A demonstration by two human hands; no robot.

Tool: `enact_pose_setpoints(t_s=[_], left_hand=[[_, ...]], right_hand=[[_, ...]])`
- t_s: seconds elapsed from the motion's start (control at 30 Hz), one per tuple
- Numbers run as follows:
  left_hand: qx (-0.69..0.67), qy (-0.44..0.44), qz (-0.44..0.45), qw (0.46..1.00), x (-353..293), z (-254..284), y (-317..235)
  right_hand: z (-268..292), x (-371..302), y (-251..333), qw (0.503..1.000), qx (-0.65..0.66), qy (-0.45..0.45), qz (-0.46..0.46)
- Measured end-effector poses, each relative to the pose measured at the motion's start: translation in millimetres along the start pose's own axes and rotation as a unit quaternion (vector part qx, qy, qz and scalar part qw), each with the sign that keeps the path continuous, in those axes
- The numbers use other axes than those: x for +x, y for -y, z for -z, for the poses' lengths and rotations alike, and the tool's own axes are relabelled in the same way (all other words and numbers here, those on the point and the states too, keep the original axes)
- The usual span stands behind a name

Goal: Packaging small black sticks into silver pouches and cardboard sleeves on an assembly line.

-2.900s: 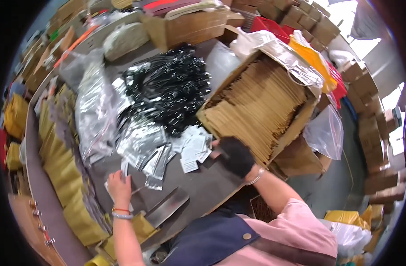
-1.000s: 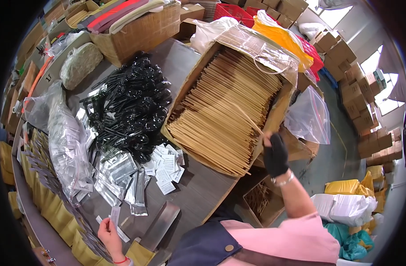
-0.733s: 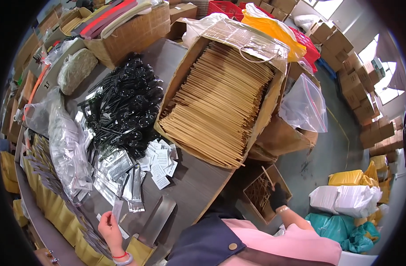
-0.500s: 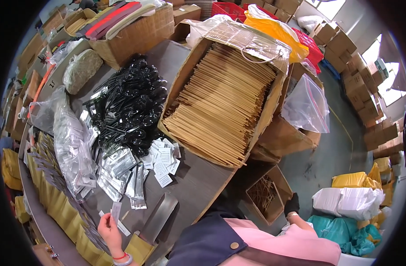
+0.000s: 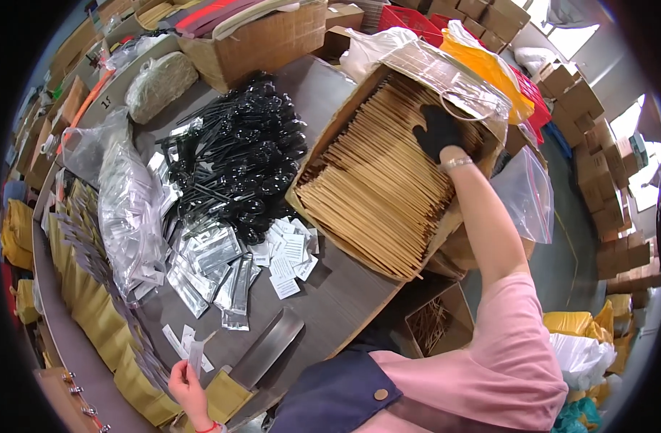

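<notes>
Nearest my view, at lower left, the left hand pinches a small pale strip between thumb and fingers, upright above the table. Just beyond its fingertips lie more white slips; to its right, a curved metal piece slants across the tabletop. Farther in, I see silver packets heaped beside loose white cards, with a glossy black pile behind them.

Right of these, wooden sticks fill an open carton. The gloved right hand is over their far end, thumb spread from the other fingers; I can't tell whether it grips one. I judge the step in hand as a reach into the sticks. From here, I'd say the move calls for separating one slim stick from close-packed neighbours while the left pinch stays steady.
</notes>
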State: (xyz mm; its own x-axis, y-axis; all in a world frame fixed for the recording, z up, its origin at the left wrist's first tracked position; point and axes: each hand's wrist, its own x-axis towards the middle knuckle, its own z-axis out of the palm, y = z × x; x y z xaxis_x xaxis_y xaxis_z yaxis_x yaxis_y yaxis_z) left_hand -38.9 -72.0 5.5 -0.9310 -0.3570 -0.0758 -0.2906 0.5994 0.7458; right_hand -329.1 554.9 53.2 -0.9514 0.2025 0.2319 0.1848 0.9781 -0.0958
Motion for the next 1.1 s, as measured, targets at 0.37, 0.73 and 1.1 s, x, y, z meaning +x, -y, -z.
enact_pose_setpoints(t_s=[0.37, 0.73, 1.1], left_hand=[[0.007, -0.017, 0.046, 0.999, -9, 2, 0], [-0.027, 0.001, 0.051, 0.998, -7, 0, 1], [-0.037, 0.009, 0.029, 0.999, -7, -2, 1]], right_hand=[[-26, 34, 4, 0.995, -0.033, 0.090, -0.039], [-21, -27, 56, 0.990, -0.038, 0.133, -0.016], [-15, -105, 122, 0.992, -0.066, 0.092, 0.057]])
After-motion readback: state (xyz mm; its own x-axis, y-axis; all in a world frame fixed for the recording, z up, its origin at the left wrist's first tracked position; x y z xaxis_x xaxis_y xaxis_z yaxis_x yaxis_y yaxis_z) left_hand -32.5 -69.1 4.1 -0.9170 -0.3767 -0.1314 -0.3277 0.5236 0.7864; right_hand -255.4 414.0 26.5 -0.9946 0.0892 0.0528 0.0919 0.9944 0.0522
